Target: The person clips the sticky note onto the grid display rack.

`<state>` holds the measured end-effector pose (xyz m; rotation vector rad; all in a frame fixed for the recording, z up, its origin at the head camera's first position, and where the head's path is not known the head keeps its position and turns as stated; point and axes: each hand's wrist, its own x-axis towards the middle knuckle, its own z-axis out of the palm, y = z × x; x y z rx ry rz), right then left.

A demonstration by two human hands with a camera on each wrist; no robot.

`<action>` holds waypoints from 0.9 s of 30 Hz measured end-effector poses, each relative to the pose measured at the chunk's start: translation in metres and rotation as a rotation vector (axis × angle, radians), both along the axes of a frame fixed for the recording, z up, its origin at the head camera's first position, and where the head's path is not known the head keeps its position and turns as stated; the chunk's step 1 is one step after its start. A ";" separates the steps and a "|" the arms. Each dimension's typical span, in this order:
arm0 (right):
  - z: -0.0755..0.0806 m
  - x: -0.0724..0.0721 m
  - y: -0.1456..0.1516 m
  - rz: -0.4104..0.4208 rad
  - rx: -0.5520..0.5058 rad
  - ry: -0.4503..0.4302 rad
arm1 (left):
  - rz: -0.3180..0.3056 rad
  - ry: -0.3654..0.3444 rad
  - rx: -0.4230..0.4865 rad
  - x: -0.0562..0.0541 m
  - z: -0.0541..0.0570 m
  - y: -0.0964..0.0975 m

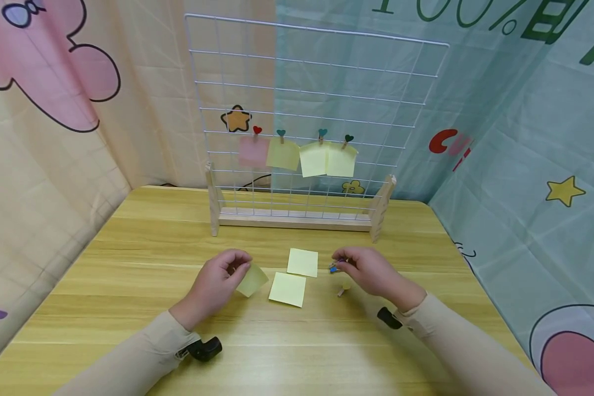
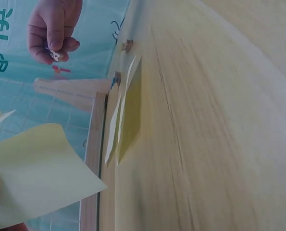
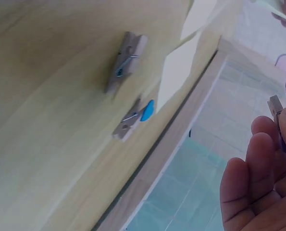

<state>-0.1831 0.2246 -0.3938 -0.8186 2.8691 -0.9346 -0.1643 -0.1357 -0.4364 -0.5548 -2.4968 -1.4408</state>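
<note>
In the head view my left hand [image 1: 221,280] pinches a yellow sticky note [image 1: 253,280] by its edge, raised over the table; the note [image 2: 42,173] looms large in the left wrist view. My right hand [image 1: 368,270] holds a small wooden clothespin [image 3: 276,111] between thumb and fingers, above the table. Below it lie a clothespin with a blue heart [image 3: 128,120] and another clothespin [image 3: 126,62], the latter with a yellow top in the head view. Two yellow sticky notes lie between the hands, one farther back [image 1: 302,262], one nearer [image 1: 287,289].
A white wire grid [image 1: 302,115] stands in a wooden base [image 1: 297,221] at the back of the table. Heart-topped clothespins hold a pink note [image 1: 253,152] and several yellow notes [image 1: 282,154] on it. Printed curtains [image 1: 515,165] hang behind and beside the table [image 1: 287,352].
</note>
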 end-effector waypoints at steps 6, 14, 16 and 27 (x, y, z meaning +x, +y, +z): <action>0.009 -0.002 -0.008 -0.012 -0.021 -0.013 | -0.008 0.002 -0.005 -0.002 0.007 0.000; 0.016 -0.004 -0.015 -0.010 -0.066 0.008 | -0.009 0.034 -0.023 -0.006 0.015 0.002; 0.018 -0.005 -0.016 -0.016 -0.079 0.010 | -0.012 0.042 -0.027 -0.007 0.018 0.002; 0.033 -0.008 -0.026 -0.032 -0.163 0.046 | -0.025 0.078 -0.039 -0.013 0.029 0.004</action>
